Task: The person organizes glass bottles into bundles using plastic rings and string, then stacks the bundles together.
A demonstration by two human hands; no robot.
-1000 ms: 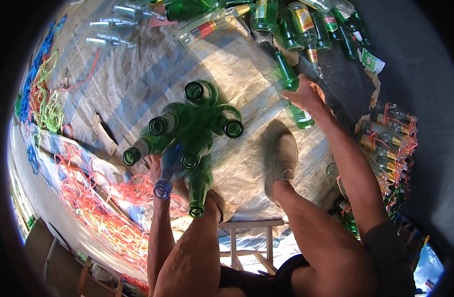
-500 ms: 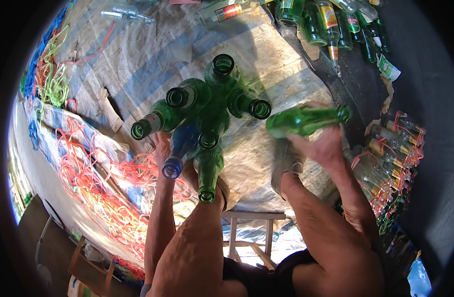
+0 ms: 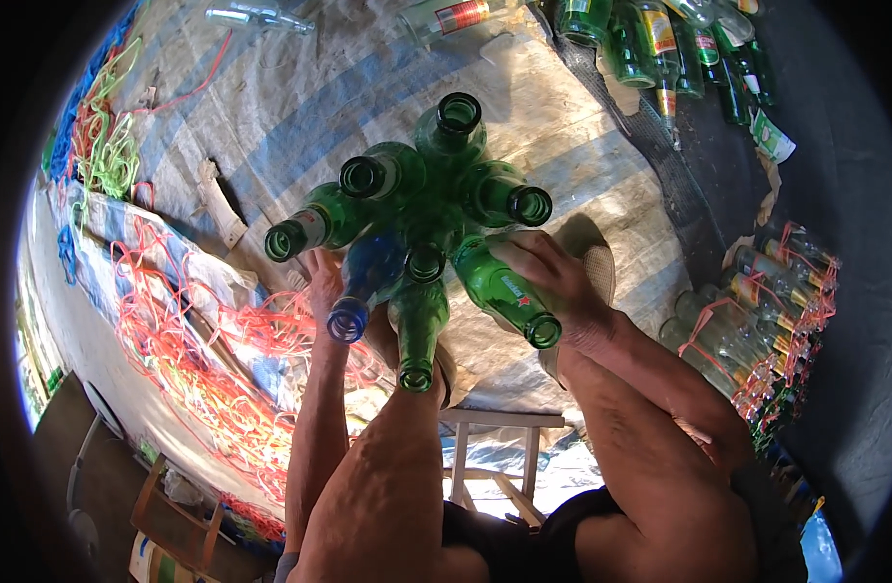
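Note:
Several green glass bottles (image 3: 417, 335) and one blue glass bottle (image 3: 368, 274) stand in a tight cluster between my feet, open necks up and fanning outward. My right hand (image 3: 553, 282) is closed around a green bottle (image 3: 495, 282) with a red star, at the cluster's right side. Its neck tilts toward me, and its base is hidden. My left hand (image 3: 324, 279) grips the cluster's left side, beside the blue bottle and a green bottle (image 3: 329, 216). Most of its fingers are hidden behind the glass.
A striped woven sheet (image 3: 271, 126) covers the floor. Tangled red plastic string (image 3: 223, 408) lies at left. Loose green bottles (image 3: 631, 44) lie at far right, and tied clear bottles (image 3: 747, 311) at right. A wooden stool (image 3: 504, 420) stands near me.
My right hand has brought the green bottle left and turned it from sideways to neck toward me, against the cluster. My left hand stays at the cluster's left side.

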